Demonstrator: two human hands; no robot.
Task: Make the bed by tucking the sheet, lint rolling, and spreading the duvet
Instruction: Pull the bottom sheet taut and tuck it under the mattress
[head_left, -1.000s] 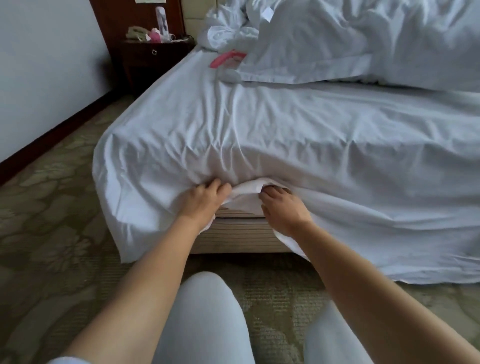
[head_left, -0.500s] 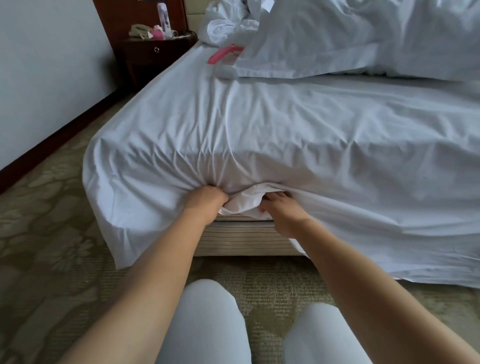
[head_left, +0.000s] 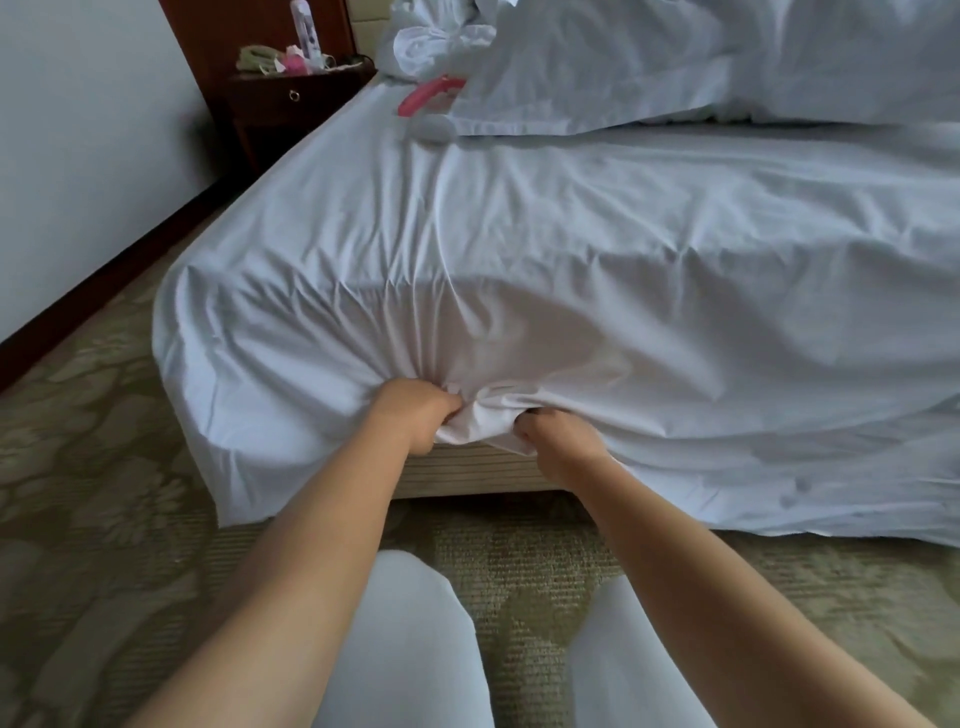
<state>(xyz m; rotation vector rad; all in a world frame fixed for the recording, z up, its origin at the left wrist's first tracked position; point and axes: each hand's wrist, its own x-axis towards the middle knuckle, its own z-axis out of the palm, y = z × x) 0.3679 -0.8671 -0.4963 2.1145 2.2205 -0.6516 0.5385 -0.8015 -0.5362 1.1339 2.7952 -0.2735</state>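
Note:
A white sheet (head_left: 571, 249) covers the mattress and hangs loose over the near side of the bed. My left hand (head_left: 415, 413) grips a bunched fold of the sheet at the mattress's lower edge. My right hand (head_left: 558, 434) grips the same bunch just to the right, its fingertips hidden under the cloth. The striped bed base (head_left: 467, 467) shows beneath both hands. A pink-handled lint roller (head_left: 431, 104) lies on the sheet near the head of the bed. A crumpled white duvet (head_left: 701, 57) is piled across the far end.
A dark wooden nightstand (head_left: 291, 98) with small items on top stands at the far left by the wall. Patterned carpet (head_left: 104, 467) surrounds the bed. My knees in white trousers (head_left: 410, 639) are close to the bed base. The sheet's right part drapes to the floor.
Both hands have closed tighter on the sheet and pulled it into a bunch, drawing creases toward them. My view has moved nearer to the bed.

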